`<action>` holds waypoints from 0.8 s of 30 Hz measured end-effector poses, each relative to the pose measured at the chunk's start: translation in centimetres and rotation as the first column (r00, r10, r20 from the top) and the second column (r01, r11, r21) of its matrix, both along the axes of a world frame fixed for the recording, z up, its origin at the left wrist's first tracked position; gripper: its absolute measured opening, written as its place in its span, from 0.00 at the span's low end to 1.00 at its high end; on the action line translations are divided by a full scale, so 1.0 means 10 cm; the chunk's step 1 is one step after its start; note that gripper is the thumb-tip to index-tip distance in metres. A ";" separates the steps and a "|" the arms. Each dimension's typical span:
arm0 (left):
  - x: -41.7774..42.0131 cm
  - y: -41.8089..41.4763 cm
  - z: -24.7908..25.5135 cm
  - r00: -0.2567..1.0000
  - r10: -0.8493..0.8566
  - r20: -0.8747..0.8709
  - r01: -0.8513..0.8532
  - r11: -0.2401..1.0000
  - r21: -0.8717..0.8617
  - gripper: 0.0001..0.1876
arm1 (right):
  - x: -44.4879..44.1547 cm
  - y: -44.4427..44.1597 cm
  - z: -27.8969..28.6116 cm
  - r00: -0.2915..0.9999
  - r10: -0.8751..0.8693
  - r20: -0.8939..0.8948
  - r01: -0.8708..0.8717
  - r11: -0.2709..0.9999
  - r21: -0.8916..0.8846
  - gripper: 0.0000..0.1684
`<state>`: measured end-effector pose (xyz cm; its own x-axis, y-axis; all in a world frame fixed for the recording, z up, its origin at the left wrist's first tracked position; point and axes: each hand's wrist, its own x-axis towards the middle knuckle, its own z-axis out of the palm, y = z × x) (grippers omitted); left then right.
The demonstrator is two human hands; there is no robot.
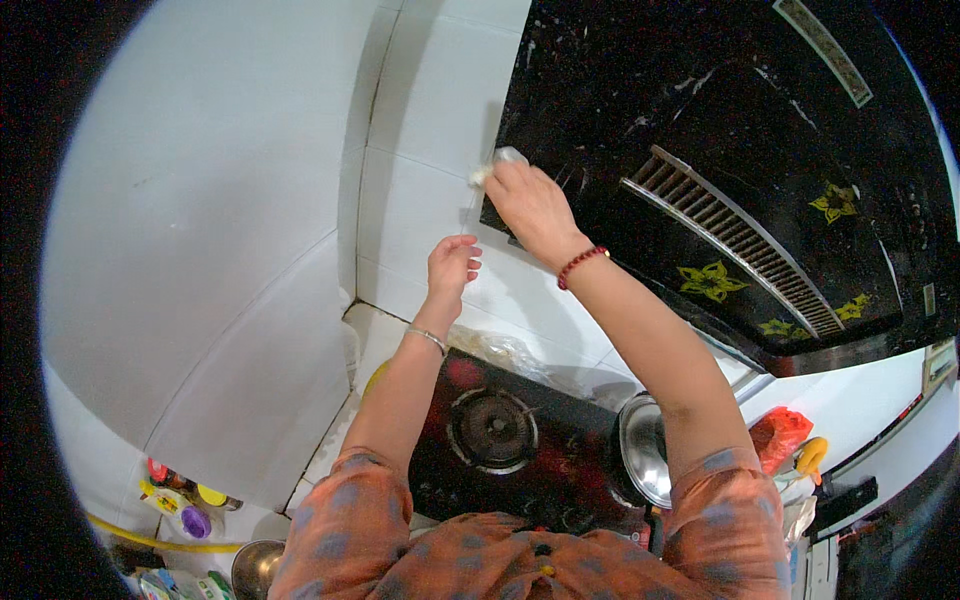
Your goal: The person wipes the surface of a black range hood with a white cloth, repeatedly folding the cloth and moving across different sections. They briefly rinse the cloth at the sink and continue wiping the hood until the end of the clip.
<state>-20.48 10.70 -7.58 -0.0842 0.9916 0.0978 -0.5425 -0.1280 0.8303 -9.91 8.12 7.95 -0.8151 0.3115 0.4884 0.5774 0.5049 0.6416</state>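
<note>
My right hand (532,210), with a dark red bead bracelet at the wrist, is closed on a crumpled white wad (480,177), perhaps cloth or paper. It is at the left edge of a black range hood (585,97), beside the white wall tiles (416,195). Part of the wad is hidden under the fingers. Below and to the left, my left hand (452,262) is raised in front of the tiles. Its fingers are loosely curled and slightly apart, and nothing shows in them. A silver-coloured bangle circles that wrist.
Beneath my arms is a black gas stove (555,442) with a round burner (493,430). A shiny metal lid (646,450) covers a pan on its right. Crumpled clear plastic (499,352) lies behind the stove. Bottles (180,499) stand at lower left; a red bag (780,435) is at right.
</note>
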 end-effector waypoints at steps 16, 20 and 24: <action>0.21 -0.06 0.24 0.995 -0.098 -0.029 0.102 0.972 0.210 0.10 | 0.46 -0.52 0.47 0.976 -0.017 -0.216 0.059 0.980 0.189 0.08; 0.48 -0.05 0.50 0.988 -0.151 -0.023 0.150 0.930 0.335 0.11 | 0.59 -0.55 0.42 0.946 0.044 -0.322 0.030 0.975 0.221 0.11; 0.63 0.05 0.43 0.987 -0.146 -0.071 0.161 0.940 0.300 0.11 | 0.96 -0.33 -0.26 0.964 -0.159 -0.215 0.180 0.980 0.081 0.07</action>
